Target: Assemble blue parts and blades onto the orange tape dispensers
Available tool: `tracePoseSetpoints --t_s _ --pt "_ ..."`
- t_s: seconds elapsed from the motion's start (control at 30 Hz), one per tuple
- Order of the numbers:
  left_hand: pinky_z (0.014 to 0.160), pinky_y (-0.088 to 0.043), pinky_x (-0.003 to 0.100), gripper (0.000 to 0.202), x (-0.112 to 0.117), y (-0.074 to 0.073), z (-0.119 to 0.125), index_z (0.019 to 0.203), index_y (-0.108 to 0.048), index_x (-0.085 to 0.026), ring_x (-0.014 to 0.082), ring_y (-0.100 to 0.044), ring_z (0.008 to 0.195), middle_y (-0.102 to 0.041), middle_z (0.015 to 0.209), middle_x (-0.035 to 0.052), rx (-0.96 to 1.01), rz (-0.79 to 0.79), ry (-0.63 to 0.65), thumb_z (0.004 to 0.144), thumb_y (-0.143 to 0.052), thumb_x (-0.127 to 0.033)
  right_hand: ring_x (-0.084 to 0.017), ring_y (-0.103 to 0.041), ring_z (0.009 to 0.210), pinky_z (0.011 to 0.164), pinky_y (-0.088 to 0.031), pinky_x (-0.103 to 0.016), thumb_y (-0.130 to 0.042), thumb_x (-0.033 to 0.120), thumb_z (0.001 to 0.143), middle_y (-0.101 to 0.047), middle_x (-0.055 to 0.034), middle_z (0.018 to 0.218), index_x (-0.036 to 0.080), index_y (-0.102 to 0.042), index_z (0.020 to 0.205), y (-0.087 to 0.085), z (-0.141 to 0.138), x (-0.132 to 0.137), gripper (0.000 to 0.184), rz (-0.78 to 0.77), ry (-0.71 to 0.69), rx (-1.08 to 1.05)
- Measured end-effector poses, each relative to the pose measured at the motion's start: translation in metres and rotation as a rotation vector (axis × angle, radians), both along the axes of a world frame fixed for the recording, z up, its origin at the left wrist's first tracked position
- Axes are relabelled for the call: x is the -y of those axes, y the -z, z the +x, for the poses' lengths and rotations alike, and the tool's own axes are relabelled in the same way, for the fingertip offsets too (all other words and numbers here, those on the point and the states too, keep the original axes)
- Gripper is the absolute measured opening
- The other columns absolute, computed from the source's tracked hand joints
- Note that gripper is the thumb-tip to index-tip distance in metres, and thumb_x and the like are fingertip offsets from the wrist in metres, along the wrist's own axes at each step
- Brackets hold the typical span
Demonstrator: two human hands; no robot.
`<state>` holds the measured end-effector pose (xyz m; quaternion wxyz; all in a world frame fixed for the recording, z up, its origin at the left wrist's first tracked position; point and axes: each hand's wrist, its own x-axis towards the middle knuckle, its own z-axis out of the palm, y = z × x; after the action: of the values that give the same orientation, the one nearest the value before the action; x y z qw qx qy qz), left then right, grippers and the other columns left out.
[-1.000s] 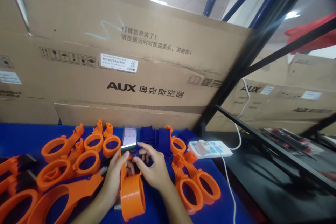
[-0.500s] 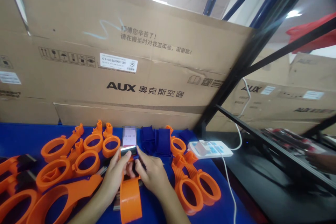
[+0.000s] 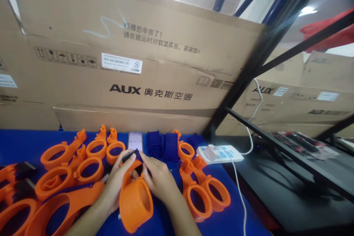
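Note:
Both of my hands hold one orange ring-shaped plastic part [image 3: 136, 203] over the blue mat [image 3: 33, 143]. Its wide ring faces me and its neck points away. My left hand [image 3: 117, 183] grips the left side of the neck, with the thumb on a small dark piece [image 3: 128, 156] at the top. On the right side of the neck my right hand [image 3: 158, 180] is closed, its fingers pressing at the same dark piece.
Many more orange ring parts [image 3: 66, 171] lie left and right [image 3: 206, 195] on the mat. A phone [image 3: 134, 142] and dark blue blocks [image 3: 162, 145] stand behind my hands. A white power strip [image 3: 219, 153] with its cable lies right. Large cardboard boxes [image 3: 132, 62] form a wall behind; black shelf bars [image 3: 276, 143] cross the right.
The orange part has tilted so its ring opening faces me and sits lower. My hands have shifted slightly left with it, fingers still at its top.

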<state>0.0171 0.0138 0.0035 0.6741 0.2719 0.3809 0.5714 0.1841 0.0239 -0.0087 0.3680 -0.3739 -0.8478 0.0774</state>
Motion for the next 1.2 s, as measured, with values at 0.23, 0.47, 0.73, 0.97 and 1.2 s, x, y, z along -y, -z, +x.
tracePoseSetpoints --t_s 0.23,0.47,0.73,0.97,1.2 --pt "0.067 -0.056 0.026 0.045 0.005 -0.006 0.001 0.109 -0.069 -0.022 0.0178 -0.068 0.072 -0.07 0.081 0.0014 -0.023 0.054 0.021 0.074 -0.085 -0.045 -0.022 -0.074 0.088 0.081 -0.063 -0.035 -0.05 0.019 0.099 -0.076 -0.0119 0.108 0.019 -0.042 0.154 0.012 -0.001 -0.001 0.056 0.039 -0.003 -0.004" --pt "0.063 -0.052 0.025 0.03 0.006 -0.01 0.001 0.098 -0.069 -0.021 0.0143 -0.061 0.061 -0.063 0.069 -0.0017 -0.018 0.143 0.12 0.082 -0.08 -0.043 -0.02 -0.07 0.071 0.068 -0.061 -0.032 -0.052 0.02 0.096 -0.075 -0.007 0.086 0.015 -0.031 0.16 0.017 -0.003 0.0 0.067 0.035 0.004 0.027" --pt "0.064 -0.053 0.023 0.028 0.005 -0.008 -0.001 0.093 -0.069 -0.02 0.0154 -0.065 0.07 -0.068 0.076 0.0013 0.021 0.097 0.143 0.08 -0.082 -0.042 -0.02 -0.071 0.069 0.07 -0.06 -0.03 -0.053 0.02 0.096 -0.075 -0.0078 0.083 0.012 -0.042 0.153 0.016 -0.002 0.006 0.059 0.016 0.035 0.044" --pt "0.061 -0.052 0.022 0.028 0.007 -0.007 -0.001 0.093 -0.068 -0.021 0.0139 -0.064 0.066 -0.067 0.072 0.0003 0.068 0.072 0.151 0.08 -0.083 -0.041 -0.02 -0.072 0.069 0.067 -0.061 -0.03 -0.052 0.02 0.096 -0.075 -0.0093 0.082 0.012 -0.047 0.151 0.016 -0.005 0.008 0.056 0.099 0.059 0.017" --pt "0.058 -0.051 0.023 0.029 0.006 -0.007 -0.002 0.093 -0.068 -0.021 0.0151 -0.064 0.064 -0.066 0.07 0.0017 0.082 0.084 0.202 0.08 -0.081 -0.044 -0.021 -0.072 0.068 0.066 -0.062 -0.031 -0.05 0.02 0.098 -0.076 -0.0096 0.083 0.013 -0.046 0.152 0.019 -0.006 0.008 0.054 0.116 0.067 0.01"
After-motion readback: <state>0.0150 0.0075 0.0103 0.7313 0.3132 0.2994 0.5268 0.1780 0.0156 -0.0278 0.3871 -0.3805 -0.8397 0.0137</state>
